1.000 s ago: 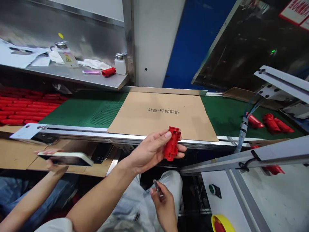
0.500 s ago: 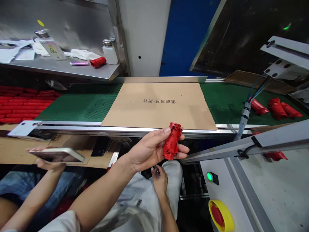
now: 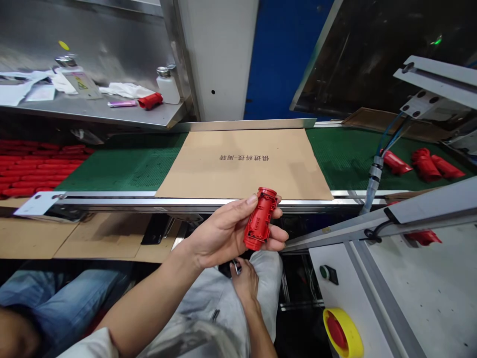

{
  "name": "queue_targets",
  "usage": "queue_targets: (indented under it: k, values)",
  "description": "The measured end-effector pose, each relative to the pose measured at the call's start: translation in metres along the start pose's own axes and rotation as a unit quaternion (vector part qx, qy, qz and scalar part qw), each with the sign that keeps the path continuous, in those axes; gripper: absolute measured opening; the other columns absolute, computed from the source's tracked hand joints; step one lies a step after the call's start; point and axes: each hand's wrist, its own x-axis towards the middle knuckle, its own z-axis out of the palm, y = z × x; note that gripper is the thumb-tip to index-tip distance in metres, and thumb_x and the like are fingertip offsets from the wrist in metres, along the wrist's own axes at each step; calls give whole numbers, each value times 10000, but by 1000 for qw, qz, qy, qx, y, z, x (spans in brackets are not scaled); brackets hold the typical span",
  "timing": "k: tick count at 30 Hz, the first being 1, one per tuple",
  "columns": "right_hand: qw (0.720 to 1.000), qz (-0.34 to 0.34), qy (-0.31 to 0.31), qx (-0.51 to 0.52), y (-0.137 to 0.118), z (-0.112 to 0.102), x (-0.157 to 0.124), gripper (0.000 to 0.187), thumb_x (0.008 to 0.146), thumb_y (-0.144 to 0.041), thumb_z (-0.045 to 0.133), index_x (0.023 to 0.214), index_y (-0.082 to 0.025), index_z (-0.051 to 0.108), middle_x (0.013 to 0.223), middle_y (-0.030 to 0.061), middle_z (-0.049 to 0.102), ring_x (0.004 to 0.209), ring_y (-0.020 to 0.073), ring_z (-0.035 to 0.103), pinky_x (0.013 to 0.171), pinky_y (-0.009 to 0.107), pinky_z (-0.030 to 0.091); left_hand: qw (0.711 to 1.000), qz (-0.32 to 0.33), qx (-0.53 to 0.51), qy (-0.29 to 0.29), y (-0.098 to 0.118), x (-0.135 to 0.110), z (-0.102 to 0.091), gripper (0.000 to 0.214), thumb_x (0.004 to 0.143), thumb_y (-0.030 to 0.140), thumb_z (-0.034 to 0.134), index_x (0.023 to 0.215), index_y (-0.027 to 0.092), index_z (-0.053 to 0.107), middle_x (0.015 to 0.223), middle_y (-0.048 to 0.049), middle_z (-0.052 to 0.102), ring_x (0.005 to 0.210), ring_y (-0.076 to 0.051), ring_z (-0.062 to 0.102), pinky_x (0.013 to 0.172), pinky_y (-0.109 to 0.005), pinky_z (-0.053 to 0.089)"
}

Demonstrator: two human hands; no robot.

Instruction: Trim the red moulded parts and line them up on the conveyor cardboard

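My left hand (image 3: 223, 234) is shut on a red moulded plastic housing (image 3: 259, 223), a ribbed cylindrical shell that lies across my fingers with my thumb on its upper end. Just below, over my grey trousers (image 3: 223, 298), my right hand (image 3: 245, 286) pinches a small metal tool (image 3: 237, 267). The fingers partly hide the tool, so I cannot tell its exact kind. The two hands are close together but not touching.
Beyond my hands runs a green conveyor belt (image 3: 126, 169) carrying a printed cardboard sheet (image 3: 242, 164). Red parts (image 3: 425, 166) lie on the belt at right, and a red stack (image 3: 33, 171) at left. A steel shelf (image 3: 112, 115) stands behind. An emergency stop button (image 3: 337, 330) sits at lower right.
The hand with the phone has gone from the lower left. My left hand has tilted the red housing, and my right hand has risen closer beneath it.
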Motion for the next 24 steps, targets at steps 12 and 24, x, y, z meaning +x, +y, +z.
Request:
queue_targets:
  k: [12, 24]
  values:
    - [999, -2, -13, -34, 1, 2, 0, 301, 1038, -375, 601, 1255, -266, 780, 1170, 69, 785, 1112, 271, 729, 942, 340, 507, 936, 239, 258, 21, -11, -7, -18, 417, 833, 66, 900, 1182, 268, 791, 1335, -50, 810, 1363, -250, 710, 1188, -371, 553]
    - [996, 1, -31, -81, 4, 2, -4, 332, 1050, -370, 556, 1290, -296, 772, 1165, 74, 785, 1159, 297, 728, 991, 382, 543, 645, 273, 702, 128, 114, -3, -83, 390, 919, 387, 840, 1292, 285, 791, 1288, -73, 793, 1185, -240, 745, 1122, -417, 584]
